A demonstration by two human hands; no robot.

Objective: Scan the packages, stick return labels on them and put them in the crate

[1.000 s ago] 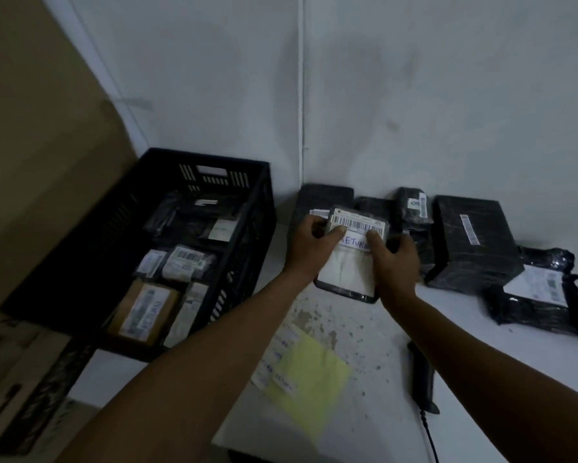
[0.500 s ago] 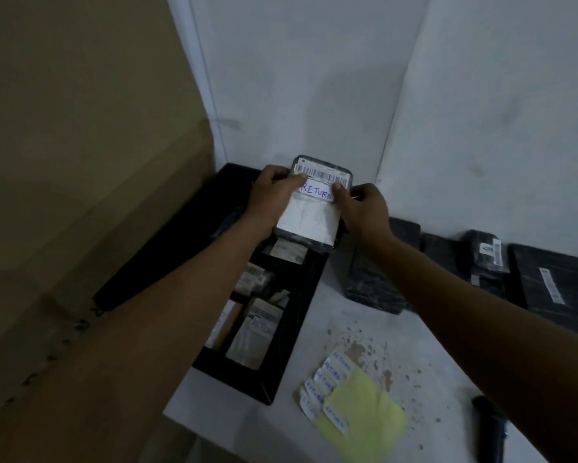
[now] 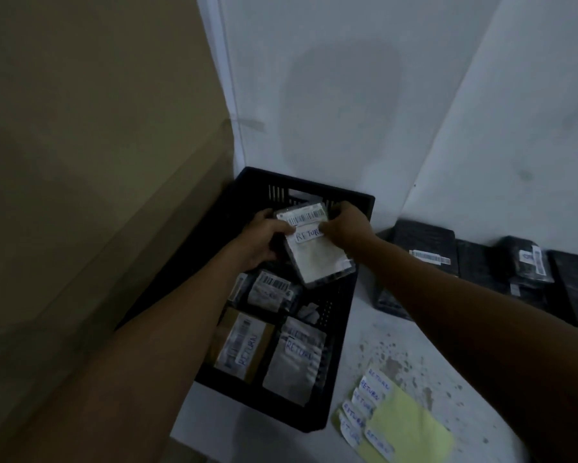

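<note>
I hold a flat white package (image 3: 316,259) with a barcode and a handwritten RETURN label over the far end of the black crate (image 3: 331,332). My left hand (image 3: 264,238) grips its left edge, thumb on the face. My right hand (image 3: 346,225) pinches its upper right edge. The package tilts, lower end toward the crate's right wall. Inside the crate lie several labelled packages, among them a brown box (image 3: 244,345) and a white pouch (image 3: 296,359), both marked RETURN.
Several black-wrapped packages (image 3: 424,259) line the wall on the white table at the right. A yellow sheet (image 3: 411,429) with several RETURN stickers (image 3: 367,399) lies near the table's front. A cardboard panel (image 3: 97,195) stands left of the crate.
Both hands have carried the labelled package left from the table and lowered it over the crate's far end. The view has swung left and down with them.
</note>
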